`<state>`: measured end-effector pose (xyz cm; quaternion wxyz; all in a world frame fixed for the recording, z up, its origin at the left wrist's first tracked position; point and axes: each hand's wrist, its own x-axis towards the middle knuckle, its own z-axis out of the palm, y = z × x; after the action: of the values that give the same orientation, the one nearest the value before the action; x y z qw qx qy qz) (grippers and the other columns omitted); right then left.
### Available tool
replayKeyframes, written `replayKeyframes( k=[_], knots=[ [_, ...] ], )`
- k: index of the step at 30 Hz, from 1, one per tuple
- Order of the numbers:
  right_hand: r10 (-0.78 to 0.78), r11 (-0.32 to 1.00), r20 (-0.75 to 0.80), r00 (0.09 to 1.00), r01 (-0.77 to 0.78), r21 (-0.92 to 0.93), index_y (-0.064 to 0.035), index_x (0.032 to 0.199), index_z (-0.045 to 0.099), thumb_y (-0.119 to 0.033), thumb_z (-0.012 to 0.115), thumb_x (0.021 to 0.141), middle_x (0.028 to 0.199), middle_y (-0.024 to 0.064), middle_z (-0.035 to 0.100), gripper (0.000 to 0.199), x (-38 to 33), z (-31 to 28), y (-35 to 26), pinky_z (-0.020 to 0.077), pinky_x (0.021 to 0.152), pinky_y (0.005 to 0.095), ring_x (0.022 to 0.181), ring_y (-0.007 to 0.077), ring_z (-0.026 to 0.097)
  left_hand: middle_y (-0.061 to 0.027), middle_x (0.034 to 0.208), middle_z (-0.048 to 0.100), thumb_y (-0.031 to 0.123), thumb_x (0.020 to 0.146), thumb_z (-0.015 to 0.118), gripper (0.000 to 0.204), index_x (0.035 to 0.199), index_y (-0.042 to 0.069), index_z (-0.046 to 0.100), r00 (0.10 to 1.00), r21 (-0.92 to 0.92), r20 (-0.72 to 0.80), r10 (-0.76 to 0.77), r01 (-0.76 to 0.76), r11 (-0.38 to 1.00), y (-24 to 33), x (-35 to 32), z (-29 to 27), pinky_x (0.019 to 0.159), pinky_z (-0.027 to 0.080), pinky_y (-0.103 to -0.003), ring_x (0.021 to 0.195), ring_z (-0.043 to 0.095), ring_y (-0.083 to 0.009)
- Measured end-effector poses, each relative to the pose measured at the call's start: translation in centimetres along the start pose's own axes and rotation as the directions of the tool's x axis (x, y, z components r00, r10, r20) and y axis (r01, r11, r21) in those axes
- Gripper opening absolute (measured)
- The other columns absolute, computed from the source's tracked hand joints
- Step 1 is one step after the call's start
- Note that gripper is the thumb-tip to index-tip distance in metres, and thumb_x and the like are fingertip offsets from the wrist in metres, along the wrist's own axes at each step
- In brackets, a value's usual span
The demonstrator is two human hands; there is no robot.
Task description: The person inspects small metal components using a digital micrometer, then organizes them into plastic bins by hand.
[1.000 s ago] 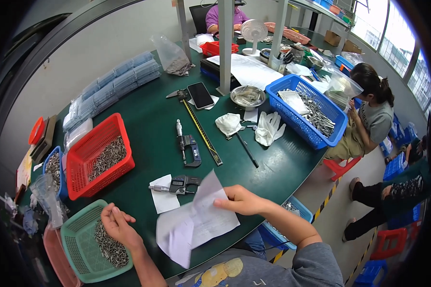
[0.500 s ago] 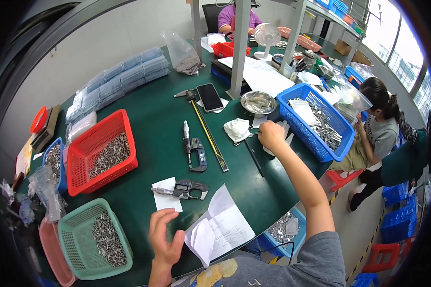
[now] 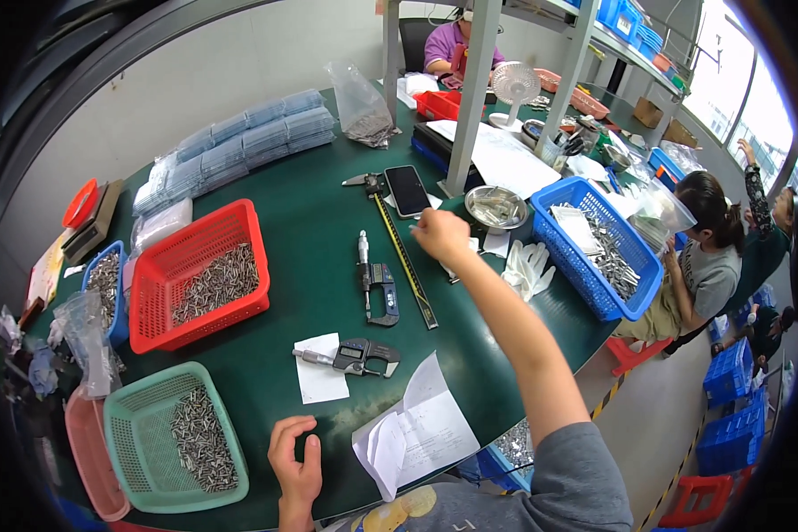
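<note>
My left hand (image 3: 294, 461) is held near the table's front edge, fingers loosely bent, thumb apart, with nothing in it. Close by lies a creased printed paper (image 3: 430, 443). A digital micrometer (image 3: 353, 356) rests on a small white paper (image 3: 322, 390) just beyond. My right hand (image 3: 443, 236) is closed, reaching out near the phone (image 3: 407, 191) and the caliper (image 3: 401, 248); what its fingers hold, if anything, is hidden. Between it and the blue basket lies a pair of white gloves (image 3: 528, 269). A second micrometer (image 3: 377, 288) lies left of the caliper.
A red basket (image 3: 248, 306) and a green basket (image 3: 120, 417) of small metal pins stand at the left. At the right edge is a blue basket (image 3: 634, 306) of metal parts, beside a steel bowl (image 3: 496, 207). A metal post (image 3: 472, 106) rises behind. A seated co-worker (image 3: 705, 239) is at right.
My right hand has moved left from the gloves, leaving them in view. The white cloth and black pen seen earlier are now out of sight around my hand and forearm. The view has shifted slightly.
</note>
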<state>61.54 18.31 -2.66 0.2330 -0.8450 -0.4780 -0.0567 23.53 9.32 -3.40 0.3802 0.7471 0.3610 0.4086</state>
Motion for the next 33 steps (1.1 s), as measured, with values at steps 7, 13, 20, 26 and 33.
replayKeyframes(
  k=[7,13,20,26,33],
  knots=[
    [0.022,0.932,0.07,0.997,0.005,-0.362,-0.0061,0.085,0.055,-0.035,0.06,0.068,0.084,0.0122,0.054,0.033,-2.9,-2.6,0.0,0.0457,0.066,0.0381,0.081,0.0281,0.056,-0.0133,0.083,0.054,0.008,0.072,0.05,0.012,0.079,-0.001,0.054,0.995,0.026,-0.102,-0.003,0.006,1.0,-1.5,-0.9,-1.1,0.072,0.04,-0.031,0.078,0.052,-0.0241],
    [-0.024,0.999,-0.175,0.984,0.019,-0.03,-0.0126,0.094,0.054,-0.015,0.053,0.068,0.089,0.0094,0.053,0.027,-4.6,-6.7,3.9,0.0446,0.068,0.0385,0.079,0.0311,0.055,-0.0124,0.081,0.054,0.006,0.072,0.049,0.009,0.076,-0.001,0.053,0.995,-0.023,-0.097,-0.002,0.0,1.0,-2.0,-0.4,-0.5,0.07,0.04,-0.031,0.076,0.052,-0.0237],
    [-0.145,0.948,-0.06,0.988,0.121,-0.296,-0.0087,0.09,0.058,-0.011,0.056,0.064,0.086,0.0103,0.051,0.026,-7.5,-8.3,7.6,0.0426,0.069,0.0358,0.085,0.0272,0.051,-0.0103,0.077,0.055,0.003,0.071,0.052,0.01,0.08,0.0,0.055,0.995,-0.012,0.085,0.053,-0.052,0.999,1.7,6.0,2.0,0.064,0.042,-0.026,0.073,0.053,-0.0207],
    [-0.137,0.986,0.087,0.987,0.144,-0.081,-0.0091,0.103,0.053,0.001,0.046,0.066,0.093,0.0107,0.05,0.039,-5.5,-4.7,7.5,0.0436,0.072,0.0361,0.09,0.0271,0.051,-0.0101,0.078,0.054,0.015,0.069,0.059,0.018,0.082,0.003,0.056,0.788,0.094,0.485,0.379,-0.478,0.873,4.2,14.0,11.8,0.065,0.044,-0.032,0.073,0.054,-0.0238],
    [-0.162,0.984,0.058,0.985,0.166,-0.063,-0.0104,0.09,0.06,-0.003,0.049,0.068,0.086,0.0088,0.051,0.026,-4.8,-2.6,7.6,0.0445,0.069,0.0369,0.085,0.0252,0.053,-0.0119,0.079,0.051,0.021,0.064,0.065,0.031,0.086,0.003,0.053,0.706,0.306,0.621,0.34,-0.618,0.724,3.4,17.1,21.8,0.064,0.045,-0.036,0.078,0.053,-0.0283]
  ],
)
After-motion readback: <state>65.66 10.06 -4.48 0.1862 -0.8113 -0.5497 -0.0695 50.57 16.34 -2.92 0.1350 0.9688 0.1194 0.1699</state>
